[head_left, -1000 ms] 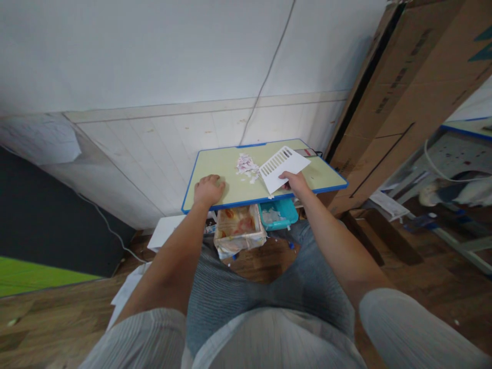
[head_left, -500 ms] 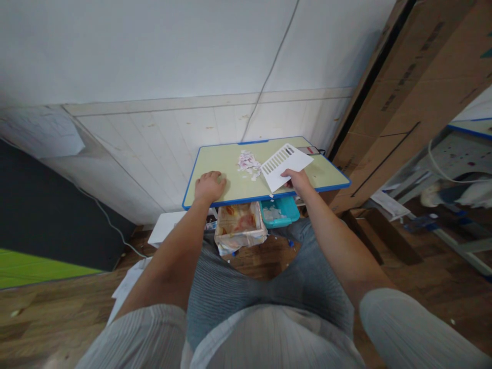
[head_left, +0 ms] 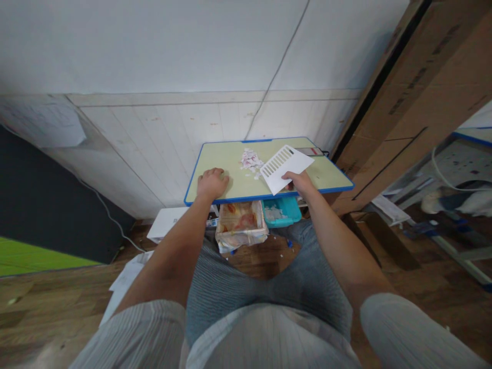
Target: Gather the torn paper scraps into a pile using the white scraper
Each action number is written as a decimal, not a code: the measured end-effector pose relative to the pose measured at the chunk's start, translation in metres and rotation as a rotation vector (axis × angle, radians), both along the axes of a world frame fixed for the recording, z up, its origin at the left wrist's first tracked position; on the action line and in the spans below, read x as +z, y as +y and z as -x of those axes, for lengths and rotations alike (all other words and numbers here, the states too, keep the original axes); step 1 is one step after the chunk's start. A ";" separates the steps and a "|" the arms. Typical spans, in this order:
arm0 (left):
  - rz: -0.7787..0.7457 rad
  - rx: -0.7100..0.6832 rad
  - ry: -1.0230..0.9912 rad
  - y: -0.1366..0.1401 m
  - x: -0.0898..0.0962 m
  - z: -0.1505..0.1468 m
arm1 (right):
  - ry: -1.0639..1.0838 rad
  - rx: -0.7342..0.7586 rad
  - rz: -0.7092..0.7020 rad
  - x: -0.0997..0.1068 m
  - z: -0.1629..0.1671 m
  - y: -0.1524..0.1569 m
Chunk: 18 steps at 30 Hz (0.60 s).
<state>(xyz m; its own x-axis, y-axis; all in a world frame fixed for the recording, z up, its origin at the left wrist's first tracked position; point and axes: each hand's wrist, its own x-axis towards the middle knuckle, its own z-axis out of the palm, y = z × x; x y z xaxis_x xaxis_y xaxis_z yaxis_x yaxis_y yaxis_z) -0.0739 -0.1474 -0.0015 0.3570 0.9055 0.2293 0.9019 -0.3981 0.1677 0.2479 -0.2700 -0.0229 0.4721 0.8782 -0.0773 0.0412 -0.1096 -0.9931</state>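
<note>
My right hand (head_left: 300,183) grips a white card (head_left: 294,163) with a row of slots cut along one side. It is pinched at the near edge, thumb on top, and held tilted over the right half of a small table (head_left: 234,188). Resting on the left part of the tabletop is my left hand (head_left: 212,183), fingers loosely spread and holding nothing. Between the hands lies a loose heap of small white and pinkish paper scraps (head_left: 251,159). Behind the card, a flat greyish object with a red mark (head_left: 313,151) is partly covered.
Below the table's front edge are a lined bin (head_left: 242,238) and a turquoise tub (head_left: 284,221) with pale scraps inside. Tall cardboard (head_left: 388,128) stands close on the right, a white box (head_left: 165,224) at the left. The wall is directly behind the table.
The camera view has shifted slightly. A small white scrap seen at the card's lower corner by the table edge no longer shows there. Both hands stay in nearly the same places.
</note>
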 end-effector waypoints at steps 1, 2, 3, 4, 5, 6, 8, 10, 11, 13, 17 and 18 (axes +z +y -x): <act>-0.001 0.001 -0.002 0.000 0.000 0.000 | -0.003 -0.003 -0.001 0.001 0.000 0.001; -0.002 0.000 -0.005 0.000 0.000 0.000 | -0.007 -0.007 0.000 0.002 0.001 0.003; -0.003 0.000 -0.007 -0.001 0.000 0.000 | -0.013 -0.010 0.003 0.003 0.002 0.007; -0.004 -0.001 -0.008 -0.001 -0.001 -0.001 | -0.019 -0.010 0.006 0.004 0.005 0.011; -0.004 -0.003 -0.009 -0.001 -0.001 -0.001 | -0.026 -0.008 0.009 0.005 0.008 0.016; -0.003 -0.004 -0.009 -0.001 -0.001 -0.001 | -0.032 -0.003 0.011 0.006 0.013 0.022; -0.003 -0.007 -0.008 -0.001 -0.001 -0.001 | -0.041 0.007 0.010 0.006 0.024 0.033; -0.003 -0.010 -0.006 -0.001 -0.002 -0.001 | -0.048 0.014 0.010 0.004 0.033 0.042; -0.004 -0.011 -0.006 0.000 -0.002 -0.001 | -0.052 0.015 0.011 0.003 0.036 0.044; -0.006 -0.012 -0.007 0.000 -0.003 -0.001 | -0.058 0.010 0.013 0.002 0.038 0.045; -0.006 -0.010 -0.014 0.000 -0.002 -0.002 | -0.065 -0.009 0.011 0.002 0.027 0.039; -0.005 -0.009 -0.015 0.000 -0.002 -0.002 | -0.066 -0.015 0.008 0.003 0.024 0.037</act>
